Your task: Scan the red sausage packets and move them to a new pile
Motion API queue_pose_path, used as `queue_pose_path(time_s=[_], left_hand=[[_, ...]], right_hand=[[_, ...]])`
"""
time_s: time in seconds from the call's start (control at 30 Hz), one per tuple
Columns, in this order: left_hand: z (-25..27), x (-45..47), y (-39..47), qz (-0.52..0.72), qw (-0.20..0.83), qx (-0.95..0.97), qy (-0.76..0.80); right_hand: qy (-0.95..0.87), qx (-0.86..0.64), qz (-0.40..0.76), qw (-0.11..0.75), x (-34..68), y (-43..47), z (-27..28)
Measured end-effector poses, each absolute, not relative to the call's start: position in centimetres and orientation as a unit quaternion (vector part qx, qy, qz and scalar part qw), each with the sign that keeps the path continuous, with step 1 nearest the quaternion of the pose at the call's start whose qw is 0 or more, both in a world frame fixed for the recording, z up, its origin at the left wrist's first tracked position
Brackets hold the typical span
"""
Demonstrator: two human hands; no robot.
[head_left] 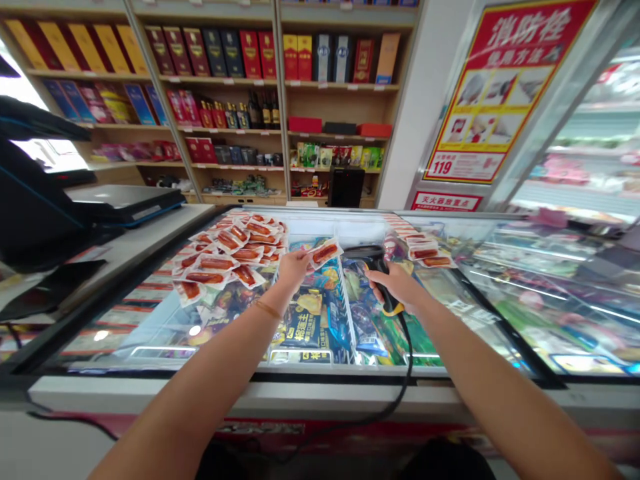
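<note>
Between the fingers of my left hand (295, 268) is one vacuum-packed sausage (325, 253), pinched by the left end of its clear packet and held above the freezer's glass top. My right hand (395, 285) is wrapped around the handle of a black and yellow barcode scanner (364, 253). Its head points left, toward the packet, and a black cable (407, 373) hangs from its base. To the left on the glass lies a heap of packed sausages (235, 250). A few more sausage packets (425, 253) lie in a row right of the scanner.
Under me stretches a chest freezer with a dark frame (510, 327), bags of frozen food showing through its glass. A weighing scale (127, 202) stands on the left counter. Shelves of boxed bottles (215, 53) line the back, beside a red and yellow wall poster (500, 93).
</note>
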State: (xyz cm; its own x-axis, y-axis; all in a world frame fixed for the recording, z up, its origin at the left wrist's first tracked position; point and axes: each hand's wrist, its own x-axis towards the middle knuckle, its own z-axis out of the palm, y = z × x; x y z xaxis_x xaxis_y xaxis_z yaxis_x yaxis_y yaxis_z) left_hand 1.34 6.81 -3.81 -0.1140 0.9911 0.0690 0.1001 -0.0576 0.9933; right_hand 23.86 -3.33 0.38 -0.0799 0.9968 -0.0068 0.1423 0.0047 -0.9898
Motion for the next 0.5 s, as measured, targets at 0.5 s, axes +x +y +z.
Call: queue_pose_path(time_s=[0.5], left_hand=[[-1.0,25.9,11.7,0.407,0.46,0.612,0.498]], right_hand=[[-0.349,-0.644,0.382,0.563,43.3,-5.4,1.3]])
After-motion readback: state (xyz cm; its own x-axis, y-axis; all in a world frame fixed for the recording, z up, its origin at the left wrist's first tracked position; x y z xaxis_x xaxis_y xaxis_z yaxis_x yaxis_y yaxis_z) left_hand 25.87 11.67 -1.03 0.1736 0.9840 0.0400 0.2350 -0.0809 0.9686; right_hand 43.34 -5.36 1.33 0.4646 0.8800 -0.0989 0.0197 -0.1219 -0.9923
